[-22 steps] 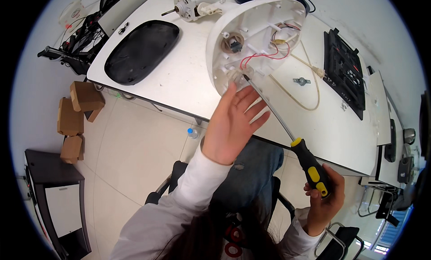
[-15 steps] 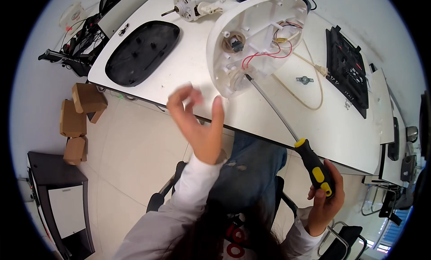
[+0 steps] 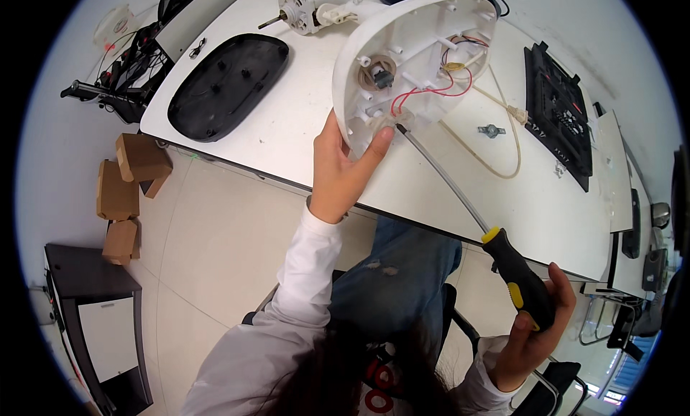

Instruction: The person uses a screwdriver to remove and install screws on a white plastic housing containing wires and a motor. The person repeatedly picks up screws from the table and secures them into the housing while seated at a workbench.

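A white plastic fan base stands tipped on the table, its hollow inside with red wires toward me. My left hand grips its near left rim, thumb inside and fingers behind the wall. In my right hand is a long screwdriver, held by its black and yellow handle. The screwdriver's tip meets a translucent part in the base's near corner, beside my left thumb. A white motor joins the base at the far side.
A black oval cover lies on the left of the white table. To the right are a beige power cord, a small grey metal part and a black tool case. Cardboard boxes sit on the floor.
My left hand has moved from free air up to the base's rim and closed on it. The screwdriver handle has turned in my right hand and shifted slightly right and down.
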### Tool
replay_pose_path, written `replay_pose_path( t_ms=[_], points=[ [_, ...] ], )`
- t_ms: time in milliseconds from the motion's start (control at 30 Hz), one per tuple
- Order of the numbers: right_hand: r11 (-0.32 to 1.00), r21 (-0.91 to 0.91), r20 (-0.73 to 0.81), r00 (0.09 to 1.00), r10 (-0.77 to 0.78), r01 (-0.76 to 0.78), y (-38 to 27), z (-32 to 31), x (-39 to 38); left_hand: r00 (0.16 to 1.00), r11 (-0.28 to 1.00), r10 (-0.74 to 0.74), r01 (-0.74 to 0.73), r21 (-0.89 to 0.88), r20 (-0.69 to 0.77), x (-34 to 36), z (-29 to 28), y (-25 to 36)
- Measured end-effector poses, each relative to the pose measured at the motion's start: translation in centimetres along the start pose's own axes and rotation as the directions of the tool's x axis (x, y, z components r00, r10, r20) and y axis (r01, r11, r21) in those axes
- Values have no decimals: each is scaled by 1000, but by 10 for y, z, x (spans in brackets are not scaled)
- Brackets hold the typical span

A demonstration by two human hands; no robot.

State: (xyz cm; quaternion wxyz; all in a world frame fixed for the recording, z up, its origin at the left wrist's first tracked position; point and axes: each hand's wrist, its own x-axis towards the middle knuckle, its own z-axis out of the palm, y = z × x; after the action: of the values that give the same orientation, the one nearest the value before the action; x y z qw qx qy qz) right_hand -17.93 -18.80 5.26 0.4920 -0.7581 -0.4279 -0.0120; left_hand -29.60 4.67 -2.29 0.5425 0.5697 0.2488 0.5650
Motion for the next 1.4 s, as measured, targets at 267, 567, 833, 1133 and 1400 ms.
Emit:
replay_pose_path(
  t_ms=[267, 567, 833, 1133, 1400],
  points=[
    [987, 46, 255, 957, 137, -154, -4, -22, 3, 1000, 1000, 25, -25, 15, 5, 1, 0, -4],
    [984, 69, 155, 973, -173, 164, 1, -9, 9, 999, 999, 35, -35, 15, -1, 2, 1, -4],
    [997, 6, 15, 997, -79, 79, 2, -2, 15, 999, 999, 40, -40, 36, -3, 2, 1, -4],
    [987, 21, 148, 976, -162, 160, 16, -14, 20, 1000, 999, 25, -25, 36, 0, 3, 5, -6],
    [996, 22, 96, 992, -86, 84, 8, 0, 20, 999, 999, 18, -17, 33, -26, 1, 2, -5]
  ],
)
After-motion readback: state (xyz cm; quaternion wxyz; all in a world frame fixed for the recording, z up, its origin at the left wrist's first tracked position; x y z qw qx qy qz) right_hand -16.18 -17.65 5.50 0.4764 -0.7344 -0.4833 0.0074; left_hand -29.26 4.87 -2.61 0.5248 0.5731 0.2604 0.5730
